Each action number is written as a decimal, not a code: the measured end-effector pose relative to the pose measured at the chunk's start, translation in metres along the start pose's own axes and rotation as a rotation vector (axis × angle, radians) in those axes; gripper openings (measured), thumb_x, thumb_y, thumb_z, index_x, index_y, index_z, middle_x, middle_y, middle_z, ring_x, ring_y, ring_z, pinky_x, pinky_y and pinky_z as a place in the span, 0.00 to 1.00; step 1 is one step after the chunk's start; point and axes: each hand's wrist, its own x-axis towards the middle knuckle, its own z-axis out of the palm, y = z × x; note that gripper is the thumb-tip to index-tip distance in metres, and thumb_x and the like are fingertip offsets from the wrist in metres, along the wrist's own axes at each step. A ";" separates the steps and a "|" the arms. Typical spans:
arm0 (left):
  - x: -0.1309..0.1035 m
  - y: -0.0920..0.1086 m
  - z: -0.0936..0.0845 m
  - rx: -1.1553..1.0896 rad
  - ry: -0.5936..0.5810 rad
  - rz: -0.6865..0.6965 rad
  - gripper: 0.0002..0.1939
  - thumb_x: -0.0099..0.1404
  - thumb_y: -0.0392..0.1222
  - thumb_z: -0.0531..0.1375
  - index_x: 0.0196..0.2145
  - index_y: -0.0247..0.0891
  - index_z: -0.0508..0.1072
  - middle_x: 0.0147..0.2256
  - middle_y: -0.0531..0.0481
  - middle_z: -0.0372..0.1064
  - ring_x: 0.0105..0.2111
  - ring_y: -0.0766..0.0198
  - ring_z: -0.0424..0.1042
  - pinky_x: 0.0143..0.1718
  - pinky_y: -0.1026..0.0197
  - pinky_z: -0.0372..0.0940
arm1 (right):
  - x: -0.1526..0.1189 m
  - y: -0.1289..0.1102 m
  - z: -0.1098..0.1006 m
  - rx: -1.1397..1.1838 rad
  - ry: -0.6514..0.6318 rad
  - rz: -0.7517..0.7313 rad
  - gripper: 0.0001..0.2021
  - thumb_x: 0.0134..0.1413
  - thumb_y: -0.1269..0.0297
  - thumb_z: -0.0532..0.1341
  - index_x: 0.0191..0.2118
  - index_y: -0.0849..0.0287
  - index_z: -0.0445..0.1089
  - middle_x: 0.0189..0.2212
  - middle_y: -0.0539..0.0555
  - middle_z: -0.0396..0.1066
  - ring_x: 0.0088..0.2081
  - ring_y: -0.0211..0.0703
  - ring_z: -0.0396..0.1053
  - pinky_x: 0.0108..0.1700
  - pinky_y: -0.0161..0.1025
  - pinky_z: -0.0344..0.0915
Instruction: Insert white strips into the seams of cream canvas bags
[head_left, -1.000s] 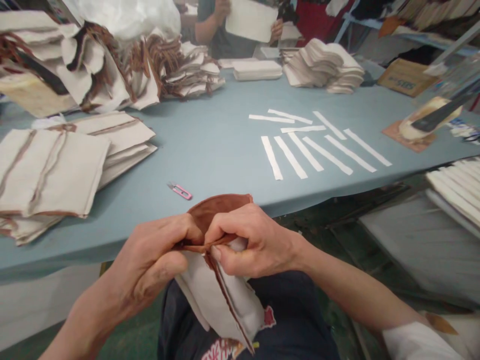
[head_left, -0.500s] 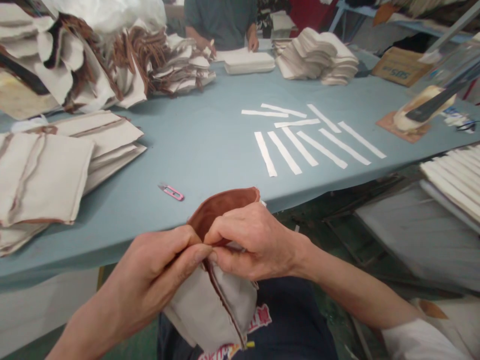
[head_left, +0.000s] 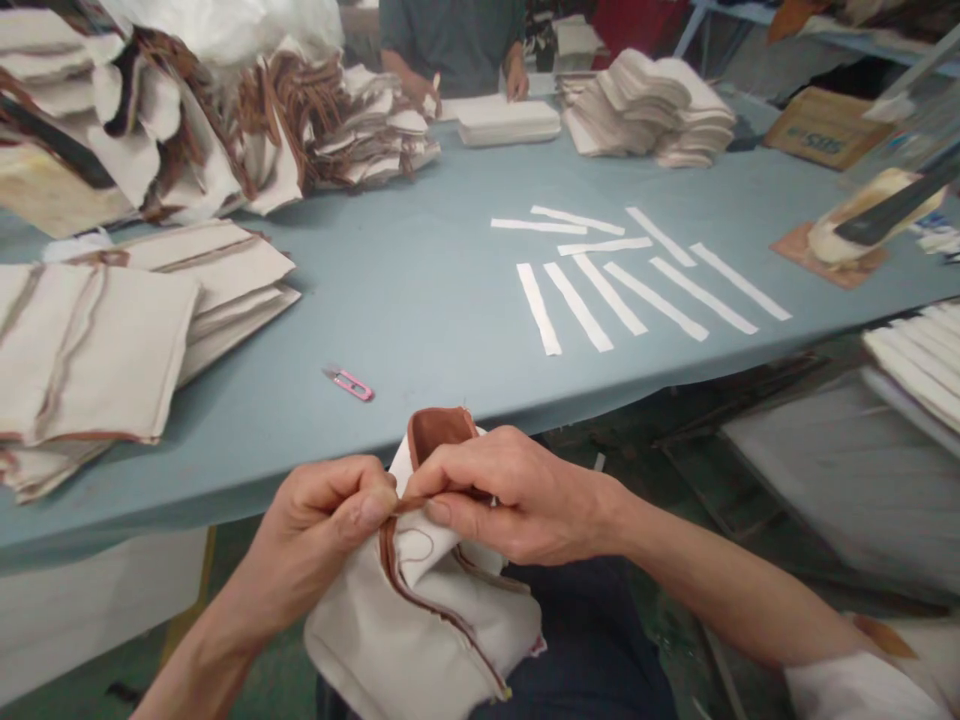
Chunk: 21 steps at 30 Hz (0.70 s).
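A cream fabric pouch (head_left: pixel 397 625) with brown edging and a brown inside hangs over my lap, just off the table's front edge. Along its upper rim, my left hand (head_left: pixel 337 525) pinches the edge near the brown seam. My right hand (head_left: pixel 517 495) grips the same rim a little to the right, thumb and forefinger pressed together. A loose thread curls on the cream cloth below my right thumb. Pink thread snips (head_left: pixel 350 384) lie on the table beyond my hands, touched by neither.
White strips (head_left: pixel 592 305) are laid out on the blue-grey table (head_left: pixel 405 290). Sewn cream pieces (head_left: pixel 97 340) are stacked at left, with a larger heap (head_left: pixel 285 130) behind. Across the table, a person's hands rest by a cream stack (head_left: pixel 510 122). A cardboard box (head_left: pixel 829 128) stands at right.
My hands have drawn slightly apart along the rim. The pouch has turned and folded, its brown opening looks narrower, and more of the seam and a loose thread show.
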 end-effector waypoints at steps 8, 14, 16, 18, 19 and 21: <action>-0.014 0.009 0.001 0.663 -0.148 0.460 0.14 0.77 0.31 0.57 0.32 0.42 0.70 0.24 0.61 0.66 0.21 0.69 0.63 0.25 0.63 0.56 | -0.014 0.004 -0.002 -0.153 -0.170 -0.023 0.10 0.77 0.70 0.57 0.50 0.59 0.77 0.35 0.53 0.81 0.35 0.43 0.77 0.43 0.39 0.68; -0.022 0.000 -0.003 0.599 -0.174 0.398 0.11 0.82 0.32 0.54 0.40 0.45 0.69 0.30 0.61 0.69 0.26 0.70 0.67 0.30 0.66 0.60 | -0.015 0.015 -0.007 -0.036 -0.186 0.071 0.11 0.74 0.70 0.57 0.51 0.60 0.76 0.36 0.53 0.80 0.35 0.40 0.75 0.42 0.37 0.68; -0.020 0.001 -0.005 0.573 -0.152 0.407 0.11 0.83 0.33 0.55 0.40 0.45 0.69 0.29 0.62 0.69 0.26 0.70 0.67 0.30 0.67 0.60 | -0.009 0.011 -0.009 0.045 -0.194 0.099 0.10 0.73 0.69 0.58 0.51 0.59 0.76 0.37 0.52 0.80 0.35 0.38 0.73 0.41 0.36 0.68; -0.019 0.002 -0.006 0.557 -0.116 0.412 0.11 0.83 0.34 0.56 0.40 0.44 0.70 0.29 0.61 0.70 0.27 0.70 0.68 0.32 0.67 0.61 | 0.000 0.005 -0.008 0.151 -0.177 0.138 0.06 0.74 0.63 0.63 0.47 0.59 0.76 0.36 0.50 0.78 0.34 0.36 0.71 0.38 0.34 0.66; -0.017 0.004 -0.006 0.549 -0.098 0.419 0.11 0.82 0.34 0.57 0.40 0.44 0.71 0.29 0.61 0.71 0.27 0.70 0.69 0.32 0.66 0.61 | 0.005 0.003 -0.006 0.208 -0.144 0.163 0.09 0.73 0.57 0.67 0.43 0.59 0.75 0.33 0.49 0.76 0.32 0.35 0.69 0.35 0.33 0.64; -0.015 0.007 -0.008 0.525 -0.059 0.431 0.10 0.82 0.35 0.58 0.40 0.44 0.73 0.30 0.61 0.74 0.28 0.70 0.70 0.33 0.66 0.61 | 0.016 -0.001 0.001 0.339 -0.071 0.213 0.20 0.69 0.47 0.71 0.36 0.57 0.71 0.26 0.44 0.67 0.27 0.33 0.60 0.29 0.32 0.56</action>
